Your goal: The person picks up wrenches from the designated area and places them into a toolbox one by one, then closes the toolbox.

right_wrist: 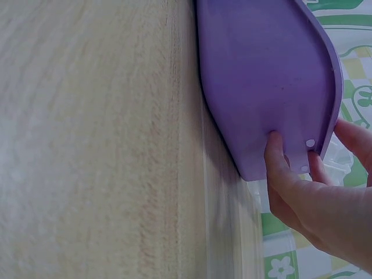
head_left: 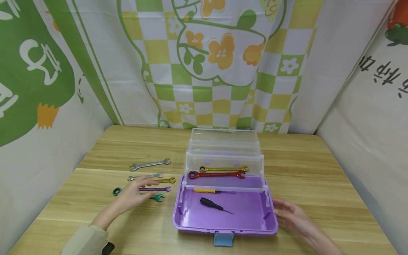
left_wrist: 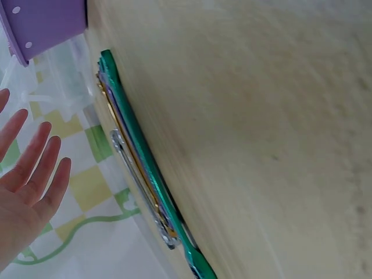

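Note:
Above a group of wrenches on the table, my left hand [head_left: 135,194] hovers with its fingers spread and nothing in it. Beneath and around it lie a green ratchet wrench [head_left: 157,197], a purple wrench [head_left: 160,189], a gold wrench [head_left: 169,180], a small silver wrench [head_left: 156,175] and a larger silver wrench [head_left: 150,164]. My right hand [head_left: 294,216] touches the outer right side of a purple toolbox [head_left: 223,228]; in the right wrist view its fingertips rest on the wall. A red ratchet wrench [head_left: 216,174] and a gold ratchet wrench [head_left: 223,169] lie on the toolbox's clear raised tray [head_left: 224,182].
In the toolbox's bottom lie a black-handled screwdriver [head_left: 211,203] and a yellow-handled tool [head_left: 204,191], partly behind the tray edge. A blue latch [head_left: 223,239] hangs at the front. Patterned curtains [head_left: 216,99] stand behind the wooden table [head_left: 302,170].

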Motion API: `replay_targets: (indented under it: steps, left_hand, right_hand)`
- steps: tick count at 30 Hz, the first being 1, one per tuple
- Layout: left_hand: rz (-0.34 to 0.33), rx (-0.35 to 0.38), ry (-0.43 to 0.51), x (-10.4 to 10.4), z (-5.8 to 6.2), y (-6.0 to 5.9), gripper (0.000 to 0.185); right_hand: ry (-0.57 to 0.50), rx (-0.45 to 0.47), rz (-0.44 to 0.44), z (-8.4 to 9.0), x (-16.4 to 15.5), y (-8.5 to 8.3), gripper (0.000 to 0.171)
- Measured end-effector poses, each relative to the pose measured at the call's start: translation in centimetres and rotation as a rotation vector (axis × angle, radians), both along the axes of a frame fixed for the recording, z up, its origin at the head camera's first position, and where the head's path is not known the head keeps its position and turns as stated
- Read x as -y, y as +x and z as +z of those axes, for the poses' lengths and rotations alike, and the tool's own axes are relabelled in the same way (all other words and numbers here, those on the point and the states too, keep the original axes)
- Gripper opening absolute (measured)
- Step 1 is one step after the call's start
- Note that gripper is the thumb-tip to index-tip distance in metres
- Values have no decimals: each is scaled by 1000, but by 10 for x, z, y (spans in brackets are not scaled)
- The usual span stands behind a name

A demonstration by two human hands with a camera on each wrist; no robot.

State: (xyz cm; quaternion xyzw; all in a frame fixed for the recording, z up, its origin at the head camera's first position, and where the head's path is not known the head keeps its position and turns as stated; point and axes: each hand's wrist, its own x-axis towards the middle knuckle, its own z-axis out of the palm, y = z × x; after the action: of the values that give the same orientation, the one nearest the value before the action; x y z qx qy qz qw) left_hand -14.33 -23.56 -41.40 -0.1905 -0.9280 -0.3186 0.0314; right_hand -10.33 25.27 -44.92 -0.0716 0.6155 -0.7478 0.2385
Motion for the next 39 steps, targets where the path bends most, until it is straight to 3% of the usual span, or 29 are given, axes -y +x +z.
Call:
replay_targets:
  steps: [6, 12, 21, 33, 39]
  left_hand:
    - [33, 26, -38, 7, -7, 2, 27]
    - [38, 24, -60, 14, -12, 2, 25]
    - [9, 14, -135, 19, -18, 0, 25]
    - [-12, -9, -229, 32, -28, -8, 24]
    - [-29, -7, -257, 33, -30, -11, 21]
  right_hand:
    - [-23, -5, 6, 0, -1, 0, 40]
    - [-15, -1, -1, 0, -1, 1, 43]
    - [31, 4, -25, 0, 0, 1, 52]
    - [-46, -13, 4, -2, -1, -1, 36]
    - [-14, -9, -2, -1, -1, 0, 44]
